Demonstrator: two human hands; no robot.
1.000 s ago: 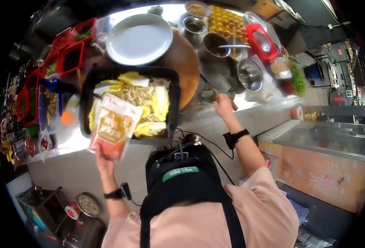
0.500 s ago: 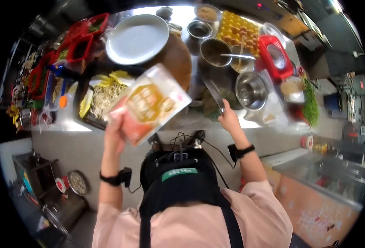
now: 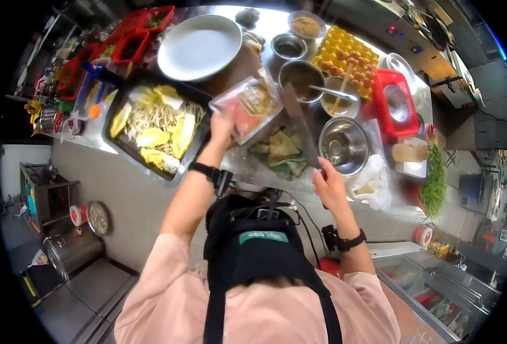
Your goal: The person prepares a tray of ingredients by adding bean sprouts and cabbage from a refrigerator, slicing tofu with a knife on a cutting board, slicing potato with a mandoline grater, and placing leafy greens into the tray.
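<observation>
Left hand point(image 3: 222, 123) closed on near edge of a sealed food pouch point(image 3: 247, 106), holding it up over the round wooden board point(image 3: 230, 71), w/ pouch tilted, printed face up. Right hand point(image 3: 329, 183) wrapped around the handle of a cleaver point(image 3: 300, 123), blade running away from the body, its far end just beside the pouch's right edge; whether touching, can't tell.

Pouch: thin flexible plastic, glossy, prob. slick under damp fingers. Looks light, contents soft & shifting, so likely to sag or fold if pinched at one corner only. Best taken by the flat sealed border, thumb on top, fingers under, as gripped now. Sharp edge close by: film would puncture easily, and fingers sit near the blade's path.

Below the blade, a crumpled greenish cloth point(image 3: 281, 152) on the steel counter point(image 3: 247, 166). Left of the pouch, a black tray point(image 3: 128, 152) w/ noodles and pale yellow-green leaves. Beyond it, a white plate point(image 3: 199, 46) resting partly on the board. Right of the cleaver, an empty steel bowl point(image 3: 344, 146); farther off, smaller steel bowls, one w/ a ladle point(image 3: 331, 92), a yellow egg tray point(image 3: 345, 57), a red basket point(image 3: 395, 103). Red containers point(image 3: 130, 43) lined along the far left. Green herbs point(image 3: 435, 183) at far right.
</observation>
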